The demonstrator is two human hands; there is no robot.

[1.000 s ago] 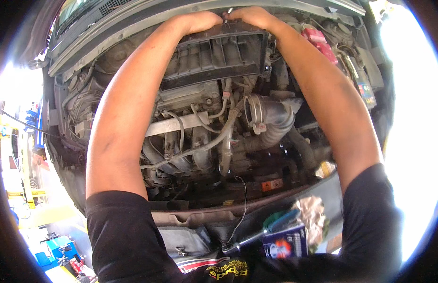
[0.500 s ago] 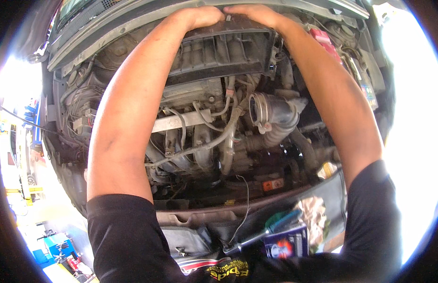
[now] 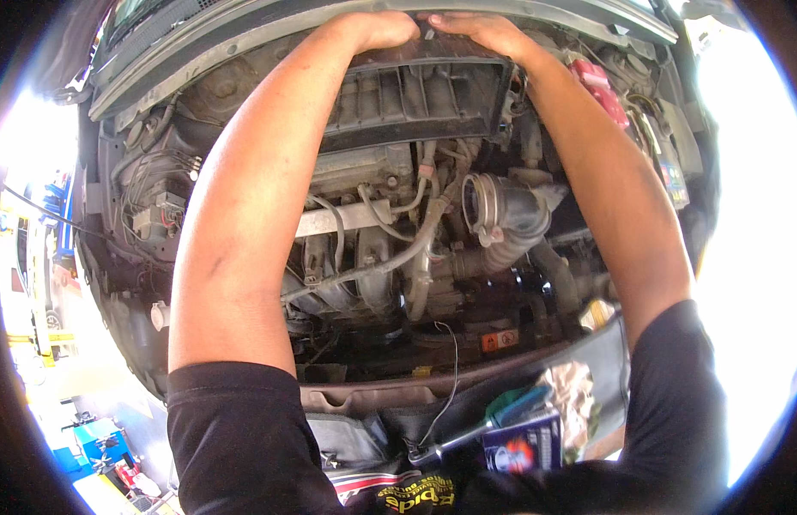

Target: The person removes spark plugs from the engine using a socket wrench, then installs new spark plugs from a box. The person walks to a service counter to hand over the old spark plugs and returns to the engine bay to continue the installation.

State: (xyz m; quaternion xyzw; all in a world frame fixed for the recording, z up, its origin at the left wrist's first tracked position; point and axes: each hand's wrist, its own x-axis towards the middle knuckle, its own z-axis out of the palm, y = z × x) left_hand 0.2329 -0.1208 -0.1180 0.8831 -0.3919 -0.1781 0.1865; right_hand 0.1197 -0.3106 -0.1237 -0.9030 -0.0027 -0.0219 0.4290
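Both my arms reach across an open engine bay to a black plastic air filter housing (image 3: 398, 94) at its far side. My left hand (image 3: 385, 31) is curled over the housing's back edge, with most of its fingers hidden. Across from it, my right hand (image 3: 480, 33) rests on the same edge, its fingers pointing toward the left hand and partly out of sight. The two hands nearly meet above the middle of the housing. Nearer to me, a ribbed black intake hose (image 3: 536, 215) with a clamp round its open mouth stands apart from the housing.
A metal rail (image 3: 347, 218) and hoses cross the engine. Red covers (image 3: 597, 86) lie at the right, beside my forearm. On the front edge are a long-shafted tool (image 3: 467, 438), a dark blue box (image 3: 525, 448), a crumpled rag (image 3: 568, 393) and a thin wire (image 3: 456, 365).
The whole view has shifted slightly, so the engine bay sits a little farther right. Both hands remain at the housing's back edge.
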